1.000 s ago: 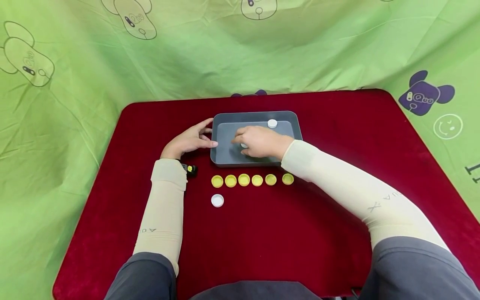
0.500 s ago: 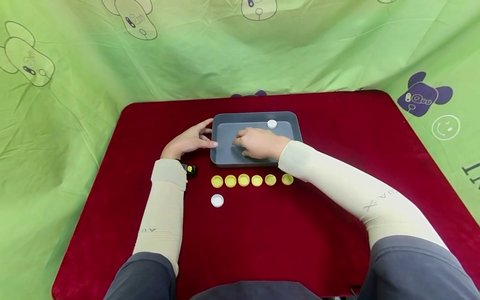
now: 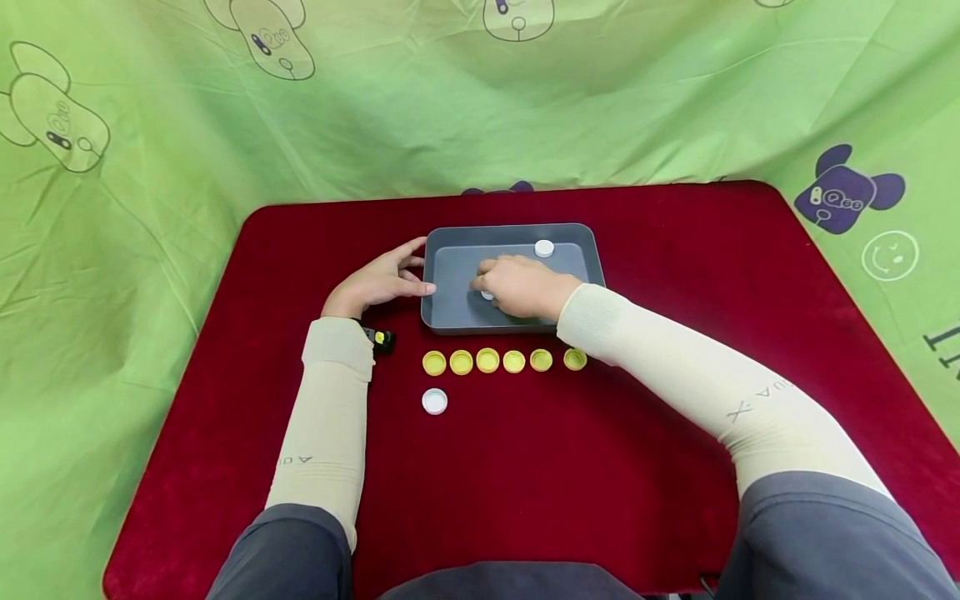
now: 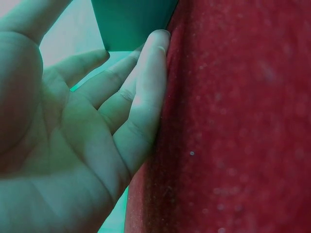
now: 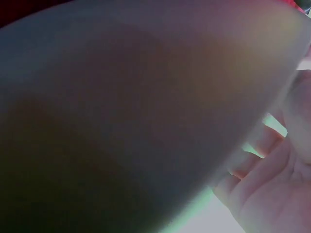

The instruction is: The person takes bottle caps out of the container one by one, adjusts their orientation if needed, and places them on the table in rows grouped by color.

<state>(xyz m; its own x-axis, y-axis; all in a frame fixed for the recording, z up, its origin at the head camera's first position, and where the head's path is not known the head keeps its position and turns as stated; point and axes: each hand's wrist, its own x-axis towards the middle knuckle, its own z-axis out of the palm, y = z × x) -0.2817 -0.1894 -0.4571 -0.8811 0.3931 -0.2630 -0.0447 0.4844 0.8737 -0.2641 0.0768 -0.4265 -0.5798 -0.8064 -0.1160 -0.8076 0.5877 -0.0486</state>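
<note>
My right hand is inside a grey rectangular tray, fingers bent down around a white bottle cap that shows only in part beneath them. A pale blurred sleeve fills most of the right wrist view, with part of the palm at its right edge. At the tray's left end, my left hand touches the wall with loosely spread fingers, the thumb tip at the rim. The left wrist view has these fingers against the tray's dark end. Another white cap lies in the tray's far right part.
In front of the tray runs a row of several yellow caps, hollow side up. Nearer me lies a white cap, also hollow side up. A red cloth covers the table, and green printed fabric hangs behind.
My right hand shifts slightly in the tray, and its fingertips draw a little to the right around the white bottle cap. The left hand and the tray stay in place.
</note>
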